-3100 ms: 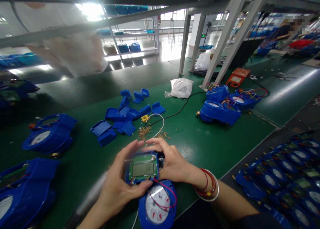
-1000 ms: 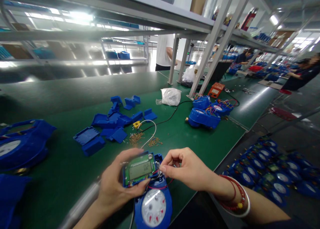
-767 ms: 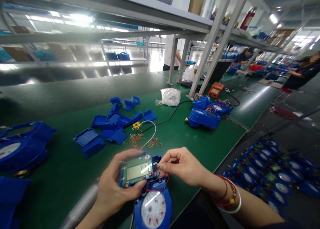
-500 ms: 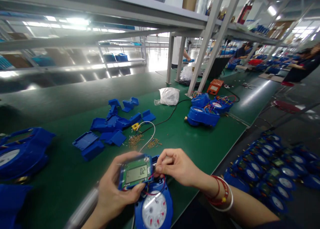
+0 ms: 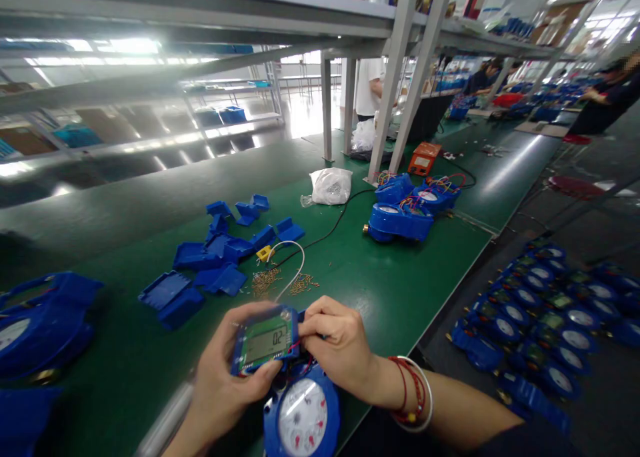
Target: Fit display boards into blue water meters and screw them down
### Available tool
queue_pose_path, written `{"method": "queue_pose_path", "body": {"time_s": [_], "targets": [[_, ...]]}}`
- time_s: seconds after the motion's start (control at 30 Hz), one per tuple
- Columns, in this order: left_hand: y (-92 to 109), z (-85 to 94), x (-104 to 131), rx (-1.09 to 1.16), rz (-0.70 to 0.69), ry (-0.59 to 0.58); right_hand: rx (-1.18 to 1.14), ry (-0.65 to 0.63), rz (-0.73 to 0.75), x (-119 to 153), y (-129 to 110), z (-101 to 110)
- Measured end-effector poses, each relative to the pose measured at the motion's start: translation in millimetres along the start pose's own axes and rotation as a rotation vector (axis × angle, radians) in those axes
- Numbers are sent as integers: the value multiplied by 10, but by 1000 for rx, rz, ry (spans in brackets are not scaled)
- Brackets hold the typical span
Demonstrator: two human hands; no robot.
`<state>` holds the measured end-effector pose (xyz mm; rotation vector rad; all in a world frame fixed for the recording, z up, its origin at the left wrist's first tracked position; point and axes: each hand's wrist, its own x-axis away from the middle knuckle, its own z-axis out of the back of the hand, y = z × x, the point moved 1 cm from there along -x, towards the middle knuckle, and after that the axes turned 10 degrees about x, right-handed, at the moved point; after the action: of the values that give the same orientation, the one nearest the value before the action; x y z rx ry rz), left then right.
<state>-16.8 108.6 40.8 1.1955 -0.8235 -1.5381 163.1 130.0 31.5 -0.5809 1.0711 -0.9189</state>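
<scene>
My left hand (image 5: 227, 380) is closed around the sides of a blue-framed circuit board with a display (image 5: 265, 342), its thumb on the near edge; the screen reads about 0.2. Pressed against the board's right side, the fingers of my right hand (image 5: 340, 344) are pinched together near thin red and dark wires. Whatever is between those fingertips is hidden. Just below lies a blue water meter (image 5: 303, 414) with a round white dial and small red pointers, and wires run between it and the board.
Blue plastic covers (image 5: 215, 250), brass screws (image 5: 265, 282) and a yellow piece (image 5: 265, 252) lie beyond my hands. A white plastic bag (image 5: 330, 186) and more blue meters (image 5: 400, 220) sit farther back. Rows of meters (image 5: 540, 310) fill the lower right. Shelf posts (image 5: 400, 77) rise behind; co-workers are far off.
My right fingers have shifted in closer against the board's right edge, and the hand has turned. The view has moved slightly. My left hand keeps its hold.
</scene>
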Motion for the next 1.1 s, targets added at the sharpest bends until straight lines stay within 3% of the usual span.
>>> {"method": "queue_pose_path", "body": {"time_s": [0.1, 0.27, 0.43, 0.6, 0.7, 0.8, 0.9, 1.1], "targets": [[-11, 21, -15, -47, -25, -45, -83, 23, -93, 2, -11, -48], [-87, -1, 94, -12, -22, 34, -150, 70, -106, 47, -100, -86], [-203, 32, 164, -27, -8, 50, -94, -28, 20, 113, -167, -58], [-120, -61, 156, 13, 107, 151, -57, -157, 169, 163, -99, -51], [-85, -118, 168, -3, 133, 208, 100, -210, 196, 185, -38, -106], [-132, -99, 178, -49, 69, 176, 272, -250, 221, 193, -29, -144], [-163, -89, 180, -55, 8, 121, 382, -241, 280, 190, -52, -129], [-2, -233, 176, -1, 124, 188, 424, -143, 362, 168, -36, -53]]}}
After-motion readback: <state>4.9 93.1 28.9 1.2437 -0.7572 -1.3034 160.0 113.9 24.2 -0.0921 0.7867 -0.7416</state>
